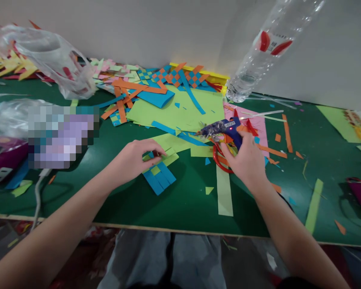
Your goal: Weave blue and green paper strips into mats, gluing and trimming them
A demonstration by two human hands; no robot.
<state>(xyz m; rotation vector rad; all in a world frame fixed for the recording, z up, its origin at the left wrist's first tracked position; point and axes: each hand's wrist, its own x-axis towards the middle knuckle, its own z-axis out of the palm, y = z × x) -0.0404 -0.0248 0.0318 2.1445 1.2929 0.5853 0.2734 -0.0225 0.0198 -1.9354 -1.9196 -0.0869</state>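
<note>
My right hand [249, 162] grips the glue gun [235, 131]. My left hand [134, 160] is at the woven paper [160, 180] on the bench [186, 212]; I can't tell if it's pinching. Gluing seems underway, calling for steady paper and careful aim.

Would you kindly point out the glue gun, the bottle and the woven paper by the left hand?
Glue gun [235, 130]: head view, on its blue body.
Bottle [254, 67]: head view, on its clear side.
Woven paper [160, 181]: head view, on its blue strips.
</note>
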